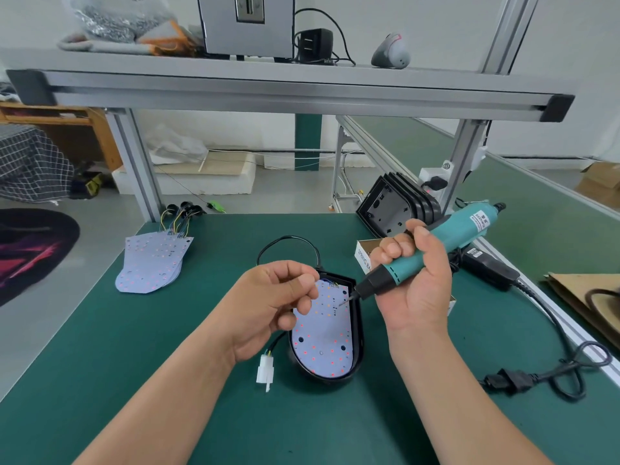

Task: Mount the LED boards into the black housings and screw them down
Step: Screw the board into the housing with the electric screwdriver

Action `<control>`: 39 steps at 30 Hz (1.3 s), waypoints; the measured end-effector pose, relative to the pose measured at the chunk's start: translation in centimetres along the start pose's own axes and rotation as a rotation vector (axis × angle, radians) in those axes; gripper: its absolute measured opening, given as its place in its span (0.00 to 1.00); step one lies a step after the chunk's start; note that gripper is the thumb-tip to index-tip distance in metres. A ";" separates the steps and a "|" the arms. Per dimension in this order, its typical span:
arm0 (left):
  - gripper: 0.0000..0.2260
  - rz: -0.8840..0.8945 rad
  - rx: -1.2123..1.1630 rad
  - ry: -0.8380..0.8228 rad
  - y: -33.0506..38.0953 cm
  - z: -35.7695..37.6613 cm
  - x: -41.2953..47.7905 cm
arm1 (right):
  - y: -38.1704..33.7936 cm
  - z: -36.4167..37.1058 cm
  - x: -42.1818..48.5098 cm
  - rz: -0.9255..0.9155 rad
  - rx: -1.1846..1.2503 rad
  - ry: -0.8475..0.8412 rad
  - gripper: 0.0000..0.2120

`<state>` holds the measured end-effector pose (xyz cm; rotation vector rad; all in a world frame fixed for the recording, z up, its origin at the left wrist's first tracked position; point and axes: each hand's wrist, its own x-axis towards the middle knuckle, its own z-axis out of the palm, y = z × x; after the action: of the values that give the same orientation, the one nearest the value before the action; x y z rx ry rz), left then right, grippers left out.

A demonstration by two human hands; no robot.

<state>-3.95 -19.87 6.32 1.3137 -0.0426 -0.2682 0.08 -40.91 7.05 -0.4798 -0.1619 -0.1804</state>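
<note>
Currently, the teal electric screwdriver (449,243) is being gripped in the right hand (416,280), right of frame centre, with the fingers wrapped round its barrel and the thumb lying on top. Its bit (345,301) is being angled down and left onto the upper right part of the LED board (322,337); whether a screw is sitting on the tip is too small to tell. The left hand (271,297) is being held just left of the bit, over the board's upper left edge, fingers curled and thumb meeting forefinger as in a pinch. Whether anything is being pinched there cannot be told.

The board is lying seated inside one black housing (359,333) at lower centre of the frame, on the green mat (134,380). The housing's cable (288,238) is looping away behind it, and a white connector (265,369) is lying just beside its lower left edge.

Progress, judged: one board is being mounted and fastening appears to be only beginning. Dark holes (301,339) are showing on the board's lower half, and no screw heads are being made out. Much is being left. A fanned stack of wired boards (151,263) is waiting at middle left, and a row of empty housings (396,206) is leaning at upper right of the mat, well apart from the work. A small open carton (364,255) is sitting just behind the right hand.
</note>
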 end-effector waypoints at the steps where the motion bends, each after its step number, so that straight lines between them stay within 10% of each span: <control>1: 0.04 -0.013 0.008 -0.003 0.0 0.1 0.0 | 0.0 0.1 0.0 -0.005 0.005 -0.003 0.02; 39: 0.05 -0.017 0.099 0.053 -0.7 2.5 -1.1 | 1.2 0.8 -0.8 -0.046 -0.066 0.013 0.10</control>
<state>-5.57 -22.15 6.47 1.4191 0.0007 -0.2481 -0.51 -39.39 7.08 -0.5412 -0.1545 -0.2350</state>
